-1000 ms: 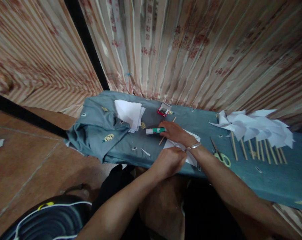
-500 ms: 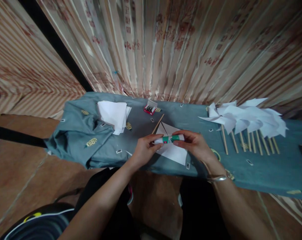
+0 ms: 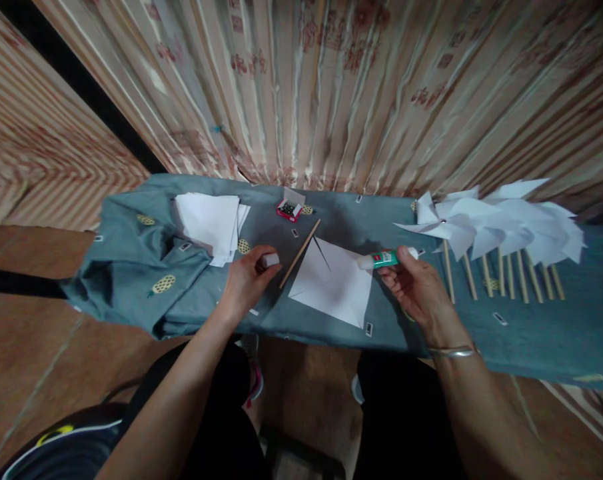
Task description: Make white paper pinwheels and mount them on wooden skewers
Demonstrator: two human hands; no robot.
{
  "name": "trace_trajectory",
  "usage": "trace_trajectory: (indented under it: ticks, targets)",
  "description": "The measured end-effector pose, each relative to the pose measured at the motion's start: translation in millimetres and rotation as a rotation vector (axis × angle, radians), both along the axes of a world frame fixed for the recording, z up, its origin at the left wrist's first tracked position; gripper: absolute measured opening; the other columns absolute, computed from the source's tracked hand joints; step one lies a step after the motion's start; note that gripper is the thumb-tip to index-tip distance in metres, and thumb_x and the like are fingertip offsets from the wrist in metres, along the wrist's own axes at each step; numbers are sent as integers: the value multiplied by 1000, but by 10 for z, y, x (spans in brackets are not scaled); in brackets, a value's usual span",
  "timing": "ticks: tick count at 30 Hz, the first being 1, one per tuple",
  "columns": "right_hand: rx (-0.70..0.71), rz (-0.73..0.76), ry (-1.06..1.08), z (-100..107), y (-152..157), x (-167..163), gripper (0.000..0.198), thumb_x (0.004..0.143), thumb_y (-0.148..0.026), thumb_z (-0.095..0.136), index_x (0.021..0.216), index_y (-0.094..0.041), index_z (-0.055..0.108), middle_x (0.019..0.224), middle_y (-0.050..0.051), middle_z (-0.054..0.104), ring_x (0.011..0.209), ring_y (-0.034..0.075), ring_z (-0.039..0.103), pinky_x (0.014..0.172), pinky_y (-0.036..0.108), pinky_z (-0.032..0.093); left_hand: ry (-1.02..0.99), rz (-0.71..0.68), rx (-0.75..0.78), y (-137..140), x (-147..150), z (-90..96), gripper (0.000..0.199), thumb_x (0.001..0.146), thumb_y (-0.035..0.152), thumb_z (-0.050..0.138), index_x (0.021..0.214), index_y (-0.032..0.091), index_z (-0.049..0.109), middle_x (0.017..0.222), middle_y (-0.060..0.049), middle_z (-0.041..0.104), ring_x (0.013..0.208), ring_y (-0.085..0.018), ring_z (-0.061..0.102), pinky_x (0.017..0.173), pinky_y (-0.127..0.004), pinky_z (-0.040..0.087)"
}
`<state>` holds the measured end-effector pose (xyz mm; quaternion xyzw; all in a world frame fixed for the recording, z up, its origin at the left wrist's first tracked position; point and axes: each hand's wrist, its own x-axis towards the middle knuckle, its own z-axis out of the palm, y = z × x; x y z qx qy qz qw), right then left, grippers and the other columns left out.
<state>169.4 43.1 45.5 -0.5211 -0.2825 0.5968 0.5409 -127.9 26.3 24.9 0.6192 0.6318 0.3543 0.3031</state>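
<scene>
My right hand point(image 3: 415, 280) grips a green and white glue stick point(image 3: 388, 258), its uncapped end pointing left over a white paper square point(image 3: 334, 283). Slits run in from the paper's corners. Pinched in my left hand point(image 3: 248, 277) is the white glue stick cap point(image 3: 270, 260), held to the left of the paper. Between that hand and the sheet lies a thin wooden stick point(image 3: 300, 253), slanting along the paper's upper left side.
A small open red box point(image 3: 289, 208) of dark pins sits behind the stick. White paper sheets point(image 3: 208, 223) are stacked at the left. Several white paper pinwheels point(image 3: 506, 227) on wooden sticks lie at the right of the cloth-covered table point(image 3: 541, 340). A curtain point(image 3: 301, 100) hangs behind.
The cap has come off the glue stick. My left hand has moved left with the cap, and my right hand has shifted right with the glue stick, leaving more of the paper visible.
</scene>
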Motion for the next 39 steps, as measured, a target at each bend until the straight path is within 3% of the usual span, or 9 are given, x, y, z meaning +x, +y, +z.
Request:
trace_trajectory:
  ticks: [4, 10, 15, 18, 20, 22, 26, 31, 39]
  targets:
    - [-30, 23, -1, -29, 4, 8, 40, 50, -41, 95, 73, -18, 72, 64, -1, 72, 51, 8, 65, 49, 13, 56, 279, -63, 95, 71, -149, -80, 36, 80, 26, 62, 115, 15, 66, 129, -12, 64, 104, -24, 67, 93, -39, 54]
    - [-57, 85, -31, -91, 1, -81, 32, 57, -35, 92, 74, -17, 73, 61, -3, 68, 48, 5, 59, 44, 12, 51, 365, -91, 82, 60, -192, -72, 49, 85, 34, 62, 130, 15, 59, 142, -16, 54, 84, -19, 68, 86, -40, 57]
    - [-103, 69, -32, -133, 4, -104, 37, 53, -44, 92, 69, -18, 69, 62, -3, 69, 47, 6, 59, 42, 13, 50, 479, -23, 338, -13, -48, 15, 42, 91, 33, 57, 129, 17, 58, 141, -15, 54, 123, -30, 55, 103, -48, 47]
    - [-62, 119, -137, -193, -1, -142, 41, 57, -50, 89, 73, -18, 69, 66, -1, 70, 50, 8, 61, 45, 18, 52, 435, -304, 457, -143, 293, -43, 31, 97, 24, 46, 124, 19, 61, 136, -12, 59, 122, -27, 55, 103, -48, 47]
    - [5, 120, -226, -237, -7, -182, 43, 59, -53, 87, 77, -18, 69, 66, 0, 70, 53, 10, 62, 49, 21, 53, 407, -503, 392, -244, 529, -115, 33, 98, 24, 45, 126, 17, 61, 142, -15, 54, 132, -29, 48, 107, -51, 45]
    - [82, 98, -322, -266, -13, -225, 44, 60, -55, 85, 78, -19, 67, 66, -1, 69, 54, 11, 62, 52, 24, 53, 426, -567, 327, -324, 694, -185, 33, 97, 27, 49, 126, 17, 61, 147, -17, 49, 141, -32, 39, 110, -53, 41]
    - [190, 137, -476, -263, -23, -297, 38, 64, -50, 83, 79, -20, 65, 66, -2, 67, 56, 12, 60, 55, 26, 50, 480, -573, 262, -377, 794, -260, 45, 93, 40, 57, 133, 19, 58, 153, -20, 40, 147, -38, 28, 112, -58, 35]
    - [251, 230, -630, -224, -40, -339, 29, 71, -43, 79, 82, -20, 65, 69, -1, 67, 60, 14, 61, 58, 28, 50, 510, -559, 239, -364, 803, -261, 47, 93, 43, 56, 134, 20, 56, 154, -19, 40, 147, -37, 29, 112, -58, 33]
    - [287, 215, -770, -247, -67, -331, 29, 76, -45, 75, 90, -21, 64, 78, 1, 70, 68, 16, 64, 66, 32, 53, 514, -554, 244, -369, 826, -274, 49, 93, 43, 56, 136, 19, 53, 154, -21, 39, 146, -38, 31, 111, -57, 33]
